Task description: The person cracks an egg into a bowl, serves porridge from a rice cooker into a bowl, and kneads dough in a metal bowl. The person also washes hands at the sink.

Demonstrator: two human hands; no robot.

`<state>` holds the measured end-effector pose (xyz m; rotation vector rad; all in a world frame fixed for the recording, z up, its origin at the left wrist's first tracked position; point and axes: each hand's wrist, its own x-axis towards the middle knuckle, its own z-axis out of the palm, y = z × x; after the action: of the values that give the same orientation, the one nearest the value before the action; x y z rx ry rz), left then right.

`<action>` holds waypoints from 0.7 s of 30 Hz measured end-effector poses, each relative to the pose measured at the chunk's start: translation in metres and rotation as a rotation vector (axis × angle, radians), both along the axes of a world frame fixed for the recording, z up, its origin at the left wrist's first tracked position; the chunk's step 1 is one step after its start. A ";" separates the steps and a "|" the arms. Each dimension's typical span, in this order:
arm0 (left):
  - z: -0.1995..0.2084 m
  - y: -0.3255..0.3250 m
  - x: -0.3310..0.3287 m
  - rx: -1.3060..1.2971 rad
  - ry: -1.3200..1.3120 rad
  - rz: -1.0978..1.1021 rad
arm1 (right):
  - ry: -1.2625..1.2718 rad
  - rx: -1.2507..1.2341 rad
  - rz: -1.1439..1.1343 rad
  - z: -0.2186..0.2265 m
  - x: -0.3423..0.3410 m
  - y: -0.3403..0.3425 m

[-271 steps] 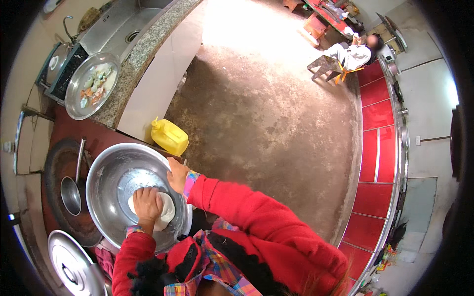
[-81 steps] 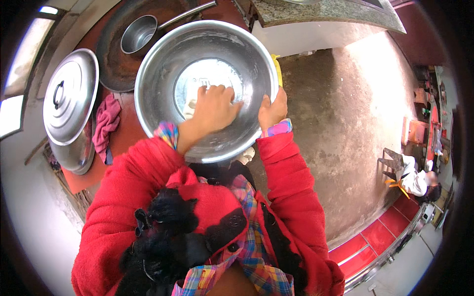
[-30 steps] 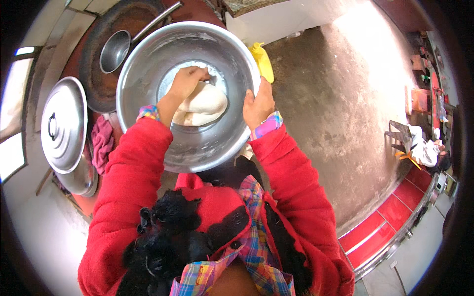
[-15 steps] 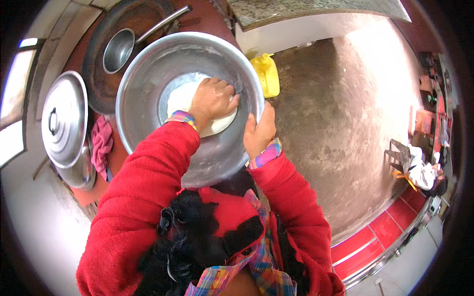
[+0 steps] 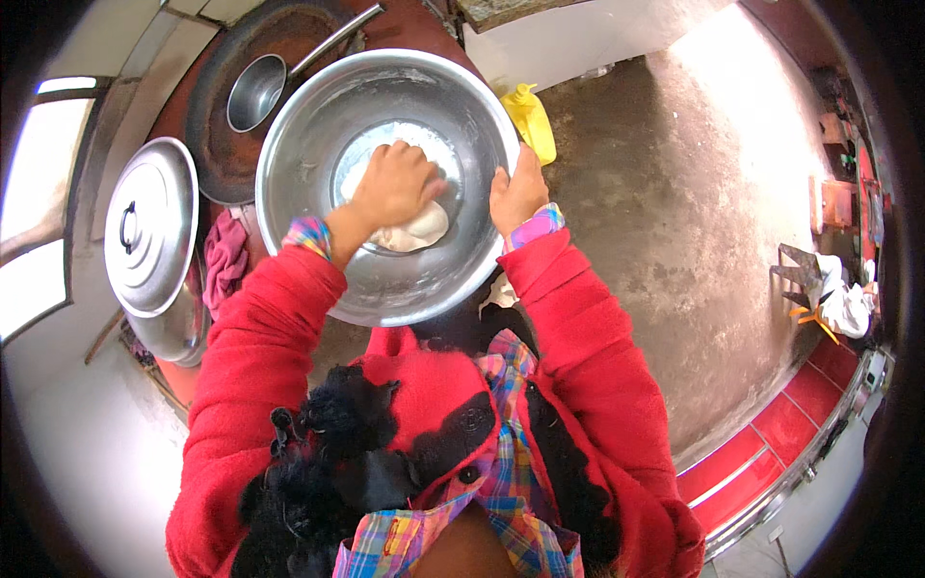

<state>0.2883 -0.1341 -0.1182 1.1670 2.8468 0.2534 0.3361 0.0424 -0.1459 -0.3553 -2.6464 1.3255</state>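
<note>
A large metal bowl is in front of me with pale dough on its bottom. My left hand is down in the bowl, its fingers curled over the dough; the thumb is slightly blurred. Part of the dough bulges out below the hand, folded and rounded; the rest is hidden under it. My right hand grips the bowl's right rim, thumb on the inner side and fingers around the outside.
A long-handled metal pan rests on a dark round griddle behind the bowl. To the left are a metal lid and a dark pink cloth. A yellow jug stands beyond the right rim.
My left hand has lifted slightly and shifted within the bowl. The dough, flat and spread before, is now bunched nearer to me. My right hand still holds the rim; the view has shifted a little.
</note>
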 end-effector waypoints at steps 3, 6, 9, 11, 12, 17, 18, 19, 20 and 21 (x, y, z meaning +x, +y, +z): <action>-0.011 -0.028 0.039 0.107 -0.024 -0.059 | -0.038 -0.046 0.002 -0.002 0.000 0.000; -0.015 -0.044 0.061 0.119 0.009 -0.032 | -0.063 -0.061 -0.014 0.005 0.003 -0.002; -0.025 -0.034 0.053 0.135 0.004 0.033 | -0.005 -0.037 -0.005 -0.001 0.010 -0.004; -0.033 -0.021 0.037 0.209 0.014 0.071 | 0.039 -0.026 0.004 -0.008 0.012 -0.002; -0.034 -0.016 0.030 0.179 -0.021 0.093 | 0.002 -0.045 -0.002 -0.007 0.014 -0.002; -0.047 0.005 -0.007 0.123 -0.051 0.149 | -0.085 -0.073 -0.013 -0.003 0.015 -0.001; -0.049 0.008 -0.012 0.105 -0.055 0.151 | -0.059 -0.058 -0.025 -0.005 0.018 -0.001; -0.053 0.010 -0.017 0.110 -0.016 0.180 | -0.026 -0.063 -0.018 -0.007 0.018 -0.001; -0.055 0.012 -0.023 0.074 -0.028 0.204 | 0.007 -0.068 -0.011 -0.010 0.015 -0.002; -0.058 0.016 -0.029 0.041 -0.041 0.216 | 0.041 -0.069 -0.015 -0.013 0.013 -0.001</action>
<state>0.2593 -0.1183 -0.1764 0.8479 2.9445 0.3426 0.3487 0.0417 -0.1584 -0.3526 -2.5649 1.4070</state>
